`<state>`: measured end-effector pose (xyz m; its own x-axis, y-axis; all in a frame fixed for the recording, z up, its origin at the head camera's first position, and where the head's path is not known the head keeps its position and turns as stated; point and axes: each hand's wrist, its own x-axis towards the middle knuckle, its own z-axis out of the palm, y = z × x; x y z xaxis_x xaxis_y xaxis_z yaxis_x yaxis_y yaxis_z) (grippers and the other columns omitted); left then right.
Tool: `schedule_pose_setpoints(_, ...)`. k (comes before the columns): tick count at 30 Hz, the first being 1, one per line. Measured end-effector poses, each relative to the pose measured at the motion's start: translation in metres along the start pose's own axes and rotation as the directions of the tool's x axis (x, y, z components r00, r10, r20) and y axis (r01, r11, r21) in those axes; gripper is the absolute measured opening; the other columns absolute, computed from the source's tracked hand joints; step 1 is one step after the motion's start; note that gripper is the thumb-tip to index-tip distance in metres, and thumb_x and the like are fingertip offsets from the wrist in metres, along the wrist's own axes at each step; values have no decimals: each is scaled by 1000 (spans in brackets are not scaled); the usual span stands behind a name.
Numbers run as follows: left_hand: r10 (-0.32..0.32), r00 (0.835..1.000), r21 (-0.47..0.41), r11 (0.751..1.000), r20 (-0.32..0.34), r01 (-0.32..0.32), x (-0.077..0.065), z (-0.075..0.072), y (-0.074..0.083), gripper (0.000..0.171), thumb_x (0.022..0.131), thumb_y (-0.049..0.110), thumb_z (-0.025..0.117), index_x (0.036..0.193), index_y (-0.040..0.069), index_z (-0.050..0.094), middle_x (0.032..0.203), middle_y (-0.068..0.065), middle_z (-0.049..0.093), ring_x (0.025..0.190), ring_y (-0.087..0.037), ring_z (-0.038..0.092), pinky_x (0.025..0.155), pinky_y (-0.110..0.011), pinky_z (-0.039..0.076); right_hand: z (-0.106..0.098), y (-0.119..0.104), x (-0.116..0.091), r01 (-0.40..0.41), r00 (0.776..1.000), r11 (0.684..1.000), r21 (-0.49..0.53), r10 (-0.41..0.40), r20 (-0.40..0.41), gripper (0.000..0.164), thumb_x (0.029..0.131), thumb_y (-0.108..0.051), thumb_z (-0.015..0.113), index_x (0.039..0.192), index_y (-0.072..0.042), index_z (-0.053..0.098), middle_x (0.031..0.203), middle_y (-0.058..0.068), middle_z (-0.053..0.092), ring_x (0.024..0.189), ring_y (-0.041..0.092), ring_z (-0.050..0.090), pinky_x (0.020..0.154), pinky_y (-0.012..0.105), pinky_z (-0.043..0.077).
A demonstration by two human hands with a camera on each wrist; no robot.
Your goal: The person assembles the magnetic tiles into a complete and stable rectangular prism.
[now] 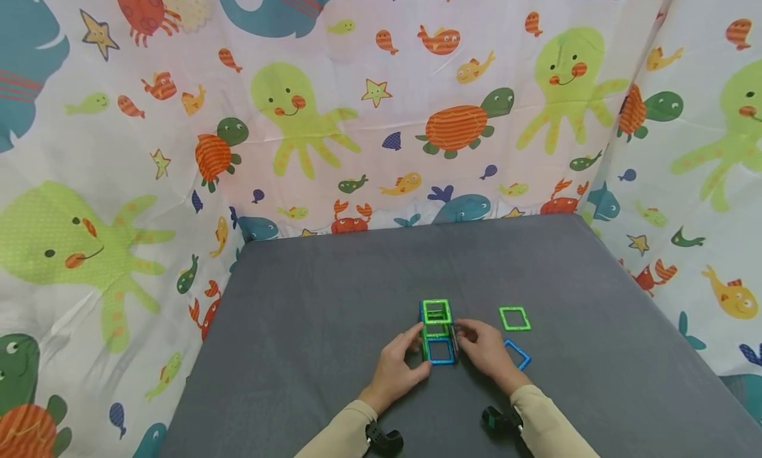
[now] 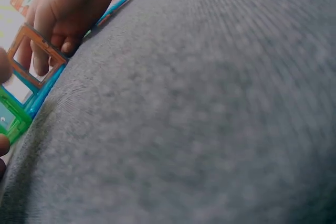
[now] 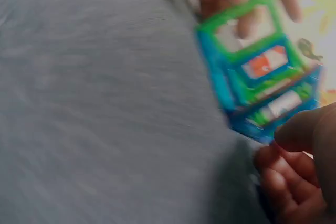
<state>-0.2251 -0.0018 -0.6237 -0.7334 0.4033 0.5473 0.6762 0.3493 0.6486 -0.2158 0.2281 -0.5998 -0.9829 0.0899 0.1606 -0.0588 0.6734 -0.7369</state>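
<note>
A small structure of square magnetic tiles [image 1: 439, 331], green and blue with an open middle in each tile, stands on the grey table. My left hand [image 1: 397, 363] holds its left side, thumb at the front corner and fingers farther back. On the opposite side, my right hand [image 1: 487, 349] grips a tile along the right wall. In the left wrist view an orange square tile [image 2: 22, 34] stands upright on that side, with right fingers behind it. The blurred right wrist view has my right thumb [image 3: 299, 132] at a blue tile's edge, fingers curled below.
A loose green square tile [image 1: 514, 318] lies to the right of the structure. Closer to me, a blue tile [image 1: 519, 356] lies partly hidden by my right hand. Patterned cloth [image 1: 381, 114] with sea animals hangs behind the table [image 1: 309, 299] and at both sides.
</note>
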Motion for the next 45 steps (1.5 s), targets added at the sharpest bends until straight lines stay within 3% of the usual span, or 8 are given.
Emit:
schedule_pose_setpoints(4, -56, 998, -56, 997, -8, 56, 1, 2, 0, 71, 82, 12, 78, 147, 6, 51, 112, -9, 71, 98, -20, 70, 87, -30, 58, -20, 15, 2, -22, 996, 1000, 7, 22, -85, 30, 92, -6, 67, 122, -4, 72, 100, 13, 76, 86, 25, 71, 73, 37, 55)
schedule_pose_setpoints(9, -63, 998, -12, 998, -15, 63, 2, 2, 0, 65, 82, 18, 78, 142, 7, 57, 110, -8, 70, 99, -19, 67, 88, -34, 57, -49, 38, 4, -90, 964, 985, -146, 49, -261, 38, 92, -13, 65, 128, 0, 65, 122, 27, 64, 105, 43, 63, 83, 56, 50)
schedule_pose_setpoints(14, -67, 998, 76, 995, 2, 67, 2, 3, -1, 72, 79, 23, 83, 144, 9, 56, 114, -6, 70, 105, -19, 65, 91, -38, 55, -68, 47, 4, -232, 964, 914, -333, 169, -208, 62, 90, -35, 70, 139, -1, 54, 133, 34, 49, 112, 52, 48, 81, 63, 40)
schedule_pose_setpoints(21, -50, 999, 156, 987, 1, 49, 3, 2, 2, 73, 79, 20, 87, 144, 7, 56, 113, -6, 70, 104, -20, 65, 89, -38, 55, -67, 40, 5, -233, 972, 861, -452, 199, -121, 70, 87, -52, 71, 131, 2, 58, 124, 35, 53, 108, 53, 48, 79, 64, 40)
schedule_pose_setpoints(28, -73, 997, 178, 982, 5, 71, 2, 2, 4, 68, 80, 21, 86, 140, 8, 59, 111, -6, 70, 102, -18, 64, 90, -38, 55, -65, 32, 9, -165, 986, 865, -473, 145, -80, 56, 92, -37, 69, 129, 4, 62, 124, 36, 56, 107, 52, 51, 80, 61, 40)
schedule_pose_setpoints(32, -68, 998, 165, 984, -11, 69, 2, 3, 2, 55, 79, 20, 86, 129, 11, 64, 110, -4, 70, 100, -17, 64, 88, -36, 55, -66, 32, 10, -139, 990, 879, -455, 122, -67, 50, 91, -30, 69, 126, 5, 63, 121, 35, 58, 106, 50, 53, 80, 60, 41)
schedule_pose_setpoints(39, 37, 999, 183, 982, -15, -34, 2, 4, -4, 21, 76, 17, 87, 93, 15, 75, 98, 1, 68, 90, -12, 62, 79, -28, 53, -67, 33, 13, -80, 997, 900, -428, 78, -22, 48, 85, -22, 71, 124, 4, 65, 114, 31, 64, 95, 45, 58, 74, 56, 47)
schedule_pose_setpoints(45, 100, 995, 224, 970, -4, -97, 2, 3, -6, 18, 75, 15, 87, 89, 15, 75, 92, 3, 67, 84, -10, 62, 78, -28, 51, -63, 27, 10, 29, 1000, 939, -343, -24, 20, 50, 81, -18, 74, 126, 2, 65, 115, 27, 68, 94, 39, 63, 75, 55, 51)
